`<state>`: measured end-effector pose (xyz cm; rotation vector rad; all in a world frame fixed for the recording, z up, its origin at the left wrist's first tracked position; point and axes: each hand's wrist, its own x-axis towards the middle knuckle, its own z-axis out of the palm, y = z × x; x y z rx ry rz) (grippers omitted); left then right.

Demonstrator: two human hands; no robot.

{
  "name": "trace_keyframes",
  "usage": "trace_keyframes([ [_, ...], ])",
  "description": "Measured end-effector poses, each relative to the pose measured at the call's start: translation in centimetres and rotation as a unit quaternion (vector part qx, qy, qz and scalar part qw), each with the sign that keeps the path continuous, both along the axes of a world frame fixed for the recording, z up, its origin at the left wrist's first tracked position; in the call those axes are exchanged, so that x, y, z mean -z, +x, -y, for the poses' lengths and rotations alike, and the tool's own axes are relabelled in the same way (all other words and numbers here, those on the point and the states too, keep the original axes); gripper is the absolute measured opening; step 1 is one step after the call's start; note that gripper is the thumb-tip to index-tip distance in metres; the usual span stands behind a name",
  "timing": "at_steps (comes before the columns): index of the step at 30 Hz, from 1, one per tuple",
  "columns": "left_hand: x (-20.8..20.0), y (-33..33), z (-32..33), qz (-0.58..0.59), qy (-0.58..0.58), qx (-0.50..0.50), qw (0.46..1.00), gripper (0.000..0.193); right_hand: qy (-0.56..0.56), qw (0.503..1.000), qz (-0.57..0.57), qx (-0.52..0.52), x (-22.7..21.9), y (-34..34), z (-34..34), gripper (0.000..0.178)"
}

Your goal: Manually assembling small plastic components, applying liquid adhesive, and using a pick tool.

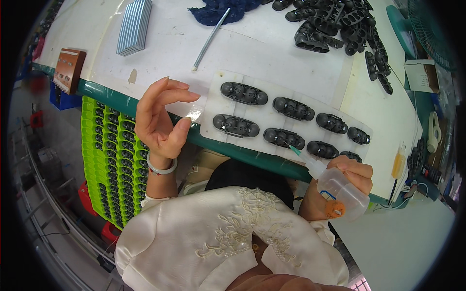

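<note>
My right hand is closed around a translucent squeeze bottle tilted toward the table. Its green needle tip reaches the lower edge of a black oblong part; whether it touches is too small to tell. A piece of orange sponge shows against the bottle's lower end. That part sits in a white fixture plate among several similar ones in two rows. My left hand is raised left of the plate, thumb and fingers apart. A shiny clear patch shows by its thumb; I cannot tell whether the hand touches it.
A heap of black parts lies at the far right. Farther back are a stack of metal rods, a single rod and a dark blue cloth. Lime green trays of parts stand left, beside a brown block.
</note>
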<state>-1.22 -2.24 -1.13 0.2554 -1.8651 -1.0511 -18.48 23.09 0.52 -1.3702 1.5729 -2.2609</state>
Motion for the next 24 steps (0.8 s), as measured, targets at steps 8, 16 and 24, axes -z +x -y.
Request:
trace_keyframes([
  [8,0.1,0.1,0.1,0.0,-0.006,-0.01,1.0,0.059,0.056,0.988,-0.084,0.119,0.2,0.6,1.5,0.03],
  [16,0.0,-0.1,0.0,-0.003,-0.006,-0.006,1.0,0.059,0.065,0.985,-0.084,0.137,-0.3,1.0,1.8,0.029],
  [24,0.0,0.1,-0.1,0.007,0.002,-0.012,1.0,0.059,0.006,0.979,-0.075,0.19,-0.1,-0.5,0.5,0.048],
])
